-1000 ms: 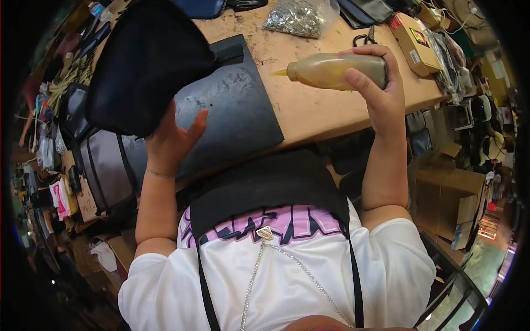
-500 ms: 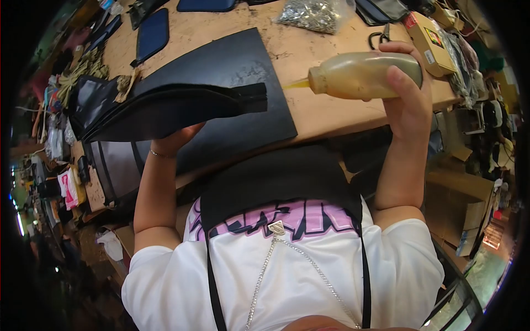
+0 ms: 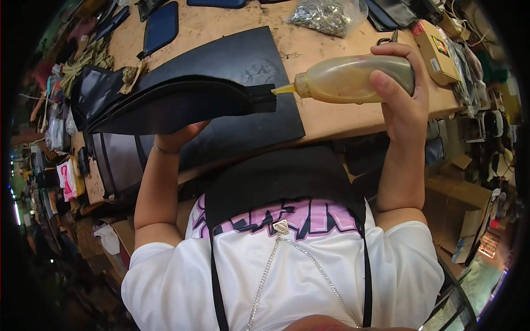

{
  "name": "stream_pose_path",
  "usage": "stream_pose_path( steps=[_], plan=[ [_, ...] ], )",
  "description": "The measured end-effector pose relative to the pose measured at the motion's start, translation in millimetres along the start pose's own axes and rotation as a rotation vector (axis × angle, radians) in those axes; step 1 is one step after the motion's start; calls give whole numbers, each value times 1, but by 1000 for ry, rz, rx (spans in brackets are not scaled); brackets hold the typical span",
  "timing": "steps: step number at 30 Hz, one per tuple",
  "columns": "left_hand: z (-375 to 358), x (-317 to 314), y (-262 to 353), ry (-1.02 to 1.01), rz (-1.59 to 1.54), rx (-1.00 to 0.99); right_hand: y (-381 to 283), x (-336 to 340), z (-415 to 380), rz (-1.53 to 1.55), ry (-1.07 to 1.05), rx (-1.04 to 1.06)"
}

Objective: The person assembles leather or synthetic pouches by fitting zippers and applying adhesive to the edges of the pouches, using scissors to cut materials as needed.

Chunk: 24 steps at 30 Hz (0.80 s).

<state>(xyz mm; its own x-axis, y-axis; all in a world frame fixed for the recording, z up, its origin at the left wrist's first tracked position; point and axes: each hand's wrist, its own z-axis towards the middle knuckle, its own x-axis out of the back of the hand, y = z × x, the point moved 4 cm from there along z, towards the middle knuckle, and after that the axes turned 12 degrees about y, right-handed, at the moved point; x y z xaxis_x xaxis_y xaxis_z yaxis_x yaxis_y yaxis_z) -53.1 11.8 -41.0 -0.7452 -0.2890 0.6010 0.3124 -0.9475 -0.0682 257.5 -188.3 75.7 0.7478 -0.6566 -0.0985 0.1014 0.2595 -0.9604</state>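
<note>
My right hand [image 3: 400,83] is wrapped round a translucent squeeze bottle [image 3: 348,80] of yellowish liquid, lying sideways in the grip. The bottle's yellow nozzle [image 3: 284,89] meets the end of a narrow tab on a black leather-like piece [image 3: 182,107]. That piece has several layers, parted along its upper edge. From below, my left hand [image 3: 182,136] holds it, with most of the fingers hidden behind it. A flat black sheet [image 3: 237,60] lies on the table under the piece.
Dark blue panels [image 3: 160,26], a plastic bag of small metal parts [image 3: 323,15], scissors [image 3: 388,38] and a cardboard box [image 3: 436,52] lie across the wooden table [image 3: 331,118]. A crumpled brown scrap [image 3: 130,77] sits beside the black piece.
My right hand has brought the bottle leftward, so its nozzle now reaches the tab's end, where a gap showed before. The black piece has shifted slightly right in view.
</note>
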Motion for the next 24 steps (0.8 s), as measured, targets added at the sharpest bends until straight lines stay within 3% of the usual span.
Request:
stream_pose_path(
  steps=[8, 17, 24],
  plan=[
    [9, -2, -1, -4, -245, 187, 3, -5, 0, -34, -47, 26],
    [38, 10, 8, 89, -218, 147, 2, -13, -8, -92, -138, 166],
    [39, 10, 15, 114, -200, 152, -8, -3, 4, -51, -46, 134]
  ],
)
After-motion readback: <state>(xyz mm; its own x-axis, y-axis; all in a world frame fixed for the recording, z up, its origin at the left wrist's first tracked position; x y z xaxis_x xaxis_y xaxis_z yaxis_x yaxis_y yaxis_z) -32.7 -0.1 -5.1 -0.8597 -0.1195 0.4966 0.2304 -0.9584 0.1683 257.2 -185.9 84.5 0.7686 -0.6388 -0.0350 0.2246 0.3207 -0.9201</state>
